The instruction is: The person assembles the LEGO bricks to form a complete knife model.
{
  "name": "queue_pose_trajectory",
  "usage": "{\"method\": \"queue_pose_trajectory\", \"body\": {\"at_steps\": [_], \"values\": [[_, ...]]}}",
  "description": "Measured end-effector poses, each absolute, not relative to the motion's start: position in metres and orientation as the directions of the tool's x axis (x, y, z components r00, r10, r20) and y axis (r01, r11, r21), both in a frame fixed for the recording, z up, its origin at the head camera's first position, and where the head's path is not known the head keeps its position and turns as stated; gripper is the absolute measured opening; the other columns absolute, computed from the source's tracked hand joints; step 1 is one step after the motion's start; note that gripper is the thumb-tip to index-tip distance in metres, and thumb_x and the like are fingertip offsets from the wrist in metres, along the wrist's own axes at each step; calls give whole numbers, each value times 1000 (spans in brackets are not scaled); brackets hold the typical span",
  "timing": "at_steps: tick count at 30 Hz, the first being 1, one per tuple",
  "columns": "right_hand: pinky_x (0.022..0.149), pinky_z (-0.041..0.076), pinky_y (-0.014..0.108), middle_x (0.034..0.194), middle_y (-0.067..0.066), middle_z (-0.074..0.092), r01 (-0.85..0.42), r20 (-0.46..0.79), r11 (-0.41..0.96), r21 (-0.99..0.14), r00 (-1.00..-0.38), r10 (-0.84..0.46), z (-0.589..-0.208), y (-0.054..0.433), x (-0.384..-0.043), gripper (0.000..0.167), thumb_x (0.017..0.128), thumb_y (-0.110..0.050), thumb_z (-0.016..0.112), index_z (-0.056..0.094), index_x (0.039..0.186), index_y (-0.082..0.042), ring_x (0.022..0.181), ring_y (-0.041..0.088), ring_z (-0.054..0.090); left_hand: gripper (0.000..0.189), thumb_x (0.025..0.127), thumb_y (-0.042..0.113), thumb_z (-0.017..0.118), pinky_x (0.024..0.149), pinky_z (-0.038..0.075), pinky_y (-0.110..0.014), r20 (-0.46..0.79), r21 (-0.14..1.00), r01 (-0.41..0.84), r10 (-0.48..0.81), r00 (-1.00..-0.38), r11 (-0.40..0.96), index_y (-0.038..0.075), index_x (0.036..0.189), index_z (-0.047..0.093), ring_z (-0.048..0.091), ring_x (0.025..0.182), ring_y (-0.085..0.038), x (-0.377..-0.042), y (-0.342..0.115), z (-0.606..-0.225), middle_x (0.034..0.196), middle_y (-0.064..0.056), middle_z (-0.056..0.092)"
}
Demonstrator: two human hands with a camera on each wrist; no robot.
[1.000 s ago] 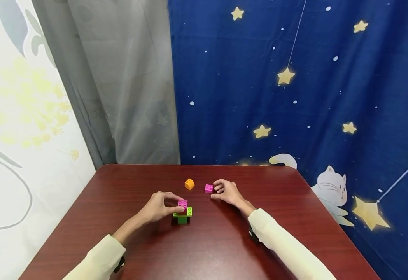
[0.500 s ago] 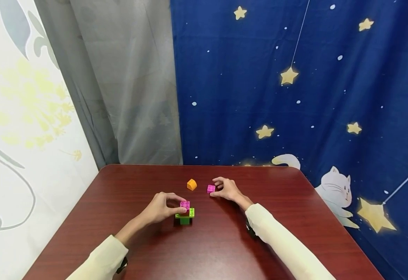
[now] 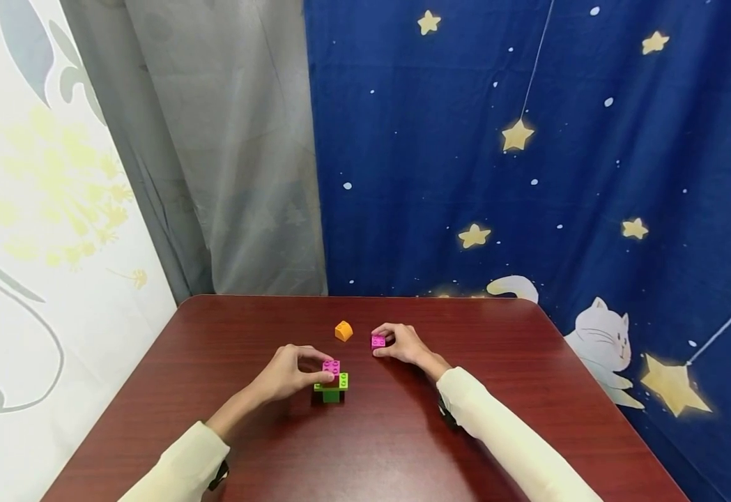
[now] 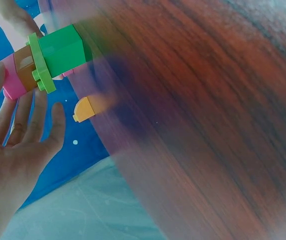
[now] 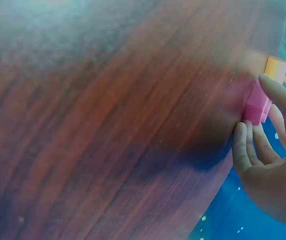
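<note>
Left hand point(image 3: 286, 371) grips the stack point(image 4: 42, 64); right hand point(image 3: 408, 344) pinches the pink block point(image 3: 378, 341), likely picking up; lifting needs steady fingers.

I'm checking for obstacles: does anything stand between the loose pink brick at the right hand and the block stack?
Nothing visible does: only bare table shows between the loose pink brick and the block stack. The orange brick lies off that line, on the far side. The left hand grips the stack's top.
</note>
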State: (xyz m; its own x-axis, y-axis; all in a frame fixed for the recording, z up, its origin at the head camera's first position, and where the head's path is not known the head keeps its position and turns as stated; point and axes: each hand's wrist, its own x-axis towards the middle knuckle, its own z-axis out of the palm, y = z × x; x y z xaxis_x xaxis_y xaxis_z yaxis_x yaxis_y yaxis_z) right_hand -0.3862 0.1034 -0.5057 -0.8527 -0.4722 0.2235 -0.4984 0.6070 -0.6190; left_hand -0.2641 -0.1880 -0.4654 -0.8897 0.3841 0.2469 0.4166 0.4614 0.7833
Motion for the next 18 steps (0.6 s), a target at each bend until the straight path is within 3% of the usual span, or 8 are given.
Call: {"method": "queue_pose_trajectory", "body": {"at_steps": [18], "values": [[86, 59, 41, 105, 10, 77, -534, 226, 566, -628, -821, -524, -504, 111, -360, 36, 81, -4, 88, 77, 115, -6, 94, 25, 73, 27, 85, 29, 88, 74, 60, -24, 259, 762, 431, 382, -887, 484, 18, 109, 80, 74, 83, -8, -262, -188, -466, 98, 5, 76]]}}
